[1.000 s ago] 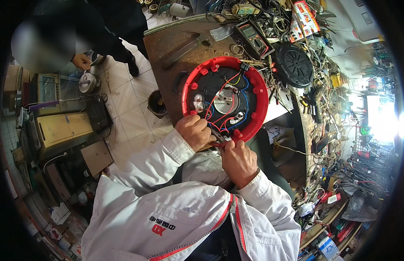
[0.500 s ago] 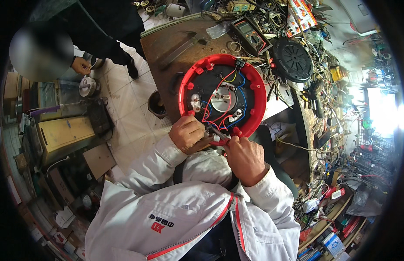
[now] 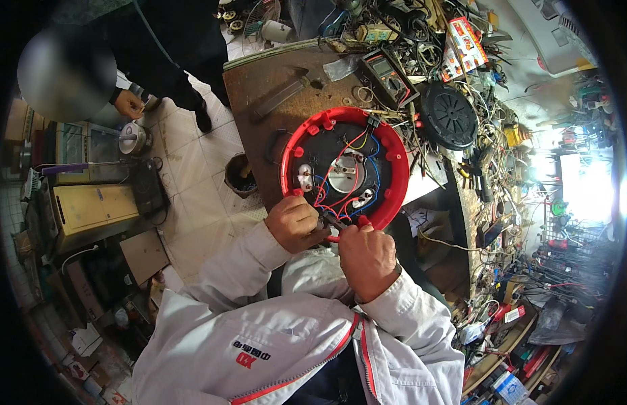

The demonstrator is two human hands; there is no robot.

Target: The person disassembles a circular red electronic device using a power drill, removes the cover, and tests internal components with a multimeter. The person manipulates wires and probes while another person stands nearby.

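A round red appliance housing (image 3: 399, 177) lies open in front of me, tilted against the table's near edge. On its black inner base (image 3: 320, 145) sits a round silver metal disc (image 3: 346, 173), with red, blue and yellow wires around it. My left hand (image 3: 294, 223) is closed at the near-left rim, its fingertips by the wire ends; what they pinch is hidden. A slim dark metal tool (image 3: 333, 221) is gripped in my right hand (image 3: 369, 260), its tip among the wires near the left fingertips. The tool's exact kind does not show.
A multimeter (image 3: 389, 77) and a round black ribbed cover (image 3: 449, 116) lie beyond the housing on the wooden table (image 3: 259, 81). Tangled cables and tools crowd the right. At the left, a person's hand (image 3: 129, 104) is near a white pot (image 3: 132, 139); a bucket (image 3: 240, 175) stands on the floor.
The housing and both hands sit slightly lower in the picture. My right hand has moved a little left, toward the left hand, with the tool still at the wires.
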